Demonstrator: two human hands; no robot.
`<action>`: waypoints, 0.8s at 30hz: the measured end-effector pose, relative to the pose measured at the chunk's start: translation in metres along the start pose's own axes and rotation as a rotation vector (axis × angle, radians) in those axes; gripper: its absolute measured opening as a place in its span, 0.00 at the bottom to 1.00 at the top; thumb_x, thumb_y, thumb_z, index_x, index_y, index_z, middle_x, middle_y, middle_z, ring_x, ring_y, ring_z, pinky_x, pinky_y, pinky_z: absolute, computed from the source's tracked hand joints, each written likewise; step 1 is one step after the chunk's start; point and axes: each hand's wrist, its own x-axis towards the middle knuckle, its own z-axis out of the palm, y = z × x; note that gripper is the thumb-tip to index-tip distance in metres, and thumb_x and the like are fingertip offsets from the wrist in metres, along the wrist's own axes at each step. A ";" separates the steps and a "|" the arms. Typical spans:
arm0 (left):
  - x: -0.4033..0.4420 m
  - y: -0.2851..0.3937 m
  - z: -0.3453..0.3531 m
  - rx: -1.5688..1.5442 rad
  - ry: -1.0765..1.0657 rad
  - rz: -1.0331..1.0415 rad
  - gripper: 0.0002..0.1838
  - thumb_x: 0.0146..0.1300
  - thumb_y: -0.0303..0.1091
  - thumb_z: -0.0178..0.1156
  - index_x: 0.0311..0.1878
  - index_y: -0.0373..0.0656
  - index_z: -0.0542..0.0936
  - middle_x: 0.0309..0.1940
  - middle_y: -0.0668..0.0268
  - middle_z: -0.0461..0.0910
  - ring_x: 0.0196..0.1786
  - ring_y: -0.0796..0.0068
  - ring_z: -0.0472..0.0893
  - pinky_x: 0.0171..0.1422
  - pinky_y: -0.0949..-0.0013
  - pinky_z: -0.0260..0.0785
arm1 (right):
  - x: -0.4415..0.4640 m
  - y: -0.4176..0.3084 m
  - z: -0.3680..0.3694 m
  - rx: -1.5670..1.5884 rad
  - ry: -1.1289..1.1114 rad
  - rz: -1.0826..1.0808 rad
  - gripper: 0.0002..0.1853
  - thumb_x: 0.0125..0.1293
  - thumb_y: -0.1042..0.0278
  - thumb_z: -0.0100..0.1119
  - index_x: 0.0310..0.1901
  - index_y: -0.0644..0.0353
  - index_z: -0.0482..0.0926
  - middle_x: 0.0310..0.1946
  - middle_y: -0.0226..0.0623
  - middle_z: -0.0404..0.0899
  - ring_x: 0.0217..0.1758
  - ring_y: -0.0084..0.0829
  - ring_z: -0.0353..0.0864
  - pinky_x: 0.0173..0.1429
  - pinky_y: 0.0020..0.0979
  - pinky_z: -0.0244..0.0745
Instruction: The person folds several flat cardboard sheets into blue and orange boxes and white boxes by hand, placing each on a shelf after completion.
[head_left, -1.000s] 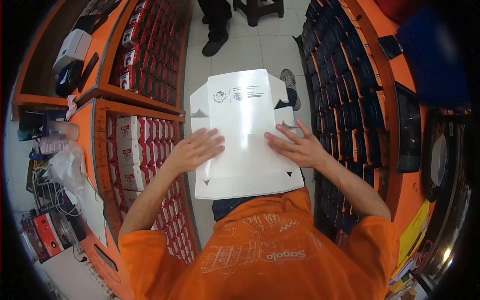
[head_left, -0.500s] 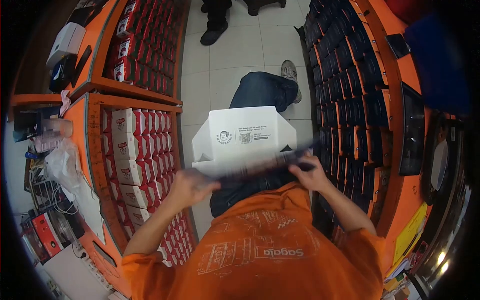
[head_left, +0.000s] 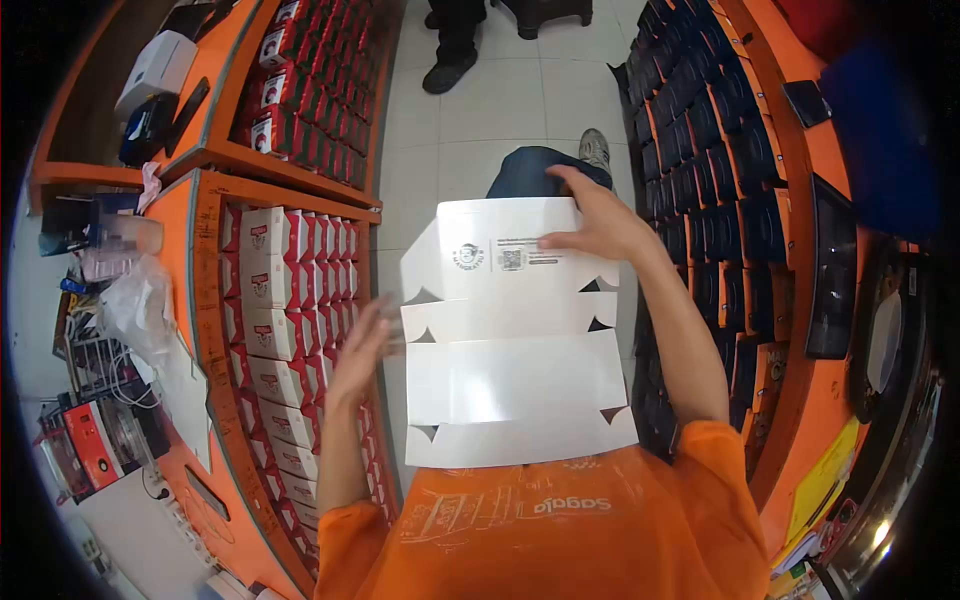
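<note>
An unfolded white cardboard box blank (head_left: pixel 512 375) lies over my lap, its creased panels spread out and its side flaps pointing outward. The far panel bears a round face logo, a QR code and small print. My right hand (head_left: pixel 605 222) is over the far right corner of the blank, thumb and fingers spread apart. Whether its fingertips press on the card I cannot tell. Beside the blank's left edge is my left hand (head_left: pixel 362 355), blurred by motion, its fingers stretched out and nothing visible in it.
On the left, an orange shelf (head_left: pixel 205 215) holds rows of red-and-white boxes (head_left: pixel 268 285). Dark folded boxes (head_left: pixel 705 165) fill the rack on the right. Another person's shoe (head_left: pixel 450 75) and a dark stool (head_left: pixel 540 15) stand on the tiled floor ahead. A plastic bag (head_left: pixel 140 310) lies at left.
The blank's near part, a dark blur between both hands before, now lies flat and white towards me. My right hand has moved forward to the far corner; my left hand has come off the card.
</note>
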 end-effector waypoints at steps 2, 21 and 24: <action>0.000 -0.005 0.028 0.231 -0.011 0.072 0.24 0.68 0.37 0.60 0.63 0.36 0.72 0.53 0.57 0.79 0.54 0.70 0.79 0.58 0.65 0.72 | 0.015 -0.033 -0.014 -0.093 -0.089 0.097 0.34 0.52 0.55 0.74 0.58 0.62 0.73 0.45 0.50 0.82 0.50 0.51 0.82 0.57 0.43 0.74; 0.001 -0.041 0.023 -0.444 -0.065 0.106 0.19 0.65 0.32 0.60 0.56 0.33 0.74 0.46 0.60 0.82 0.47 0.72 0.83 0.50 0.66 0.76 | -0.085 -0.021 0.001 0.766 0.355 0.185 0.31 0.61 0.71 0.65 0.66 0.61 0.68 0.57 0.45 0.78 0.59 0.35 0.78 0.63 0.35 0.71; -0.020 -0.072 0.022 -0.421 0.020 -0.061 0.26 0.63 0.32 0.60 0.62 0.32 0.70 0.52 0.56 0.79 0.53 0.64 0.81 0.58 0.61 0.74 | -0.110 -0.002 0.015 0.657 -0.136 0.676 0.26 0.67 0.68 0.62 0.63 0.69 0.68 0.45 0.39 0.82 0.46 0.24 0.81 0.51 0.27 0.75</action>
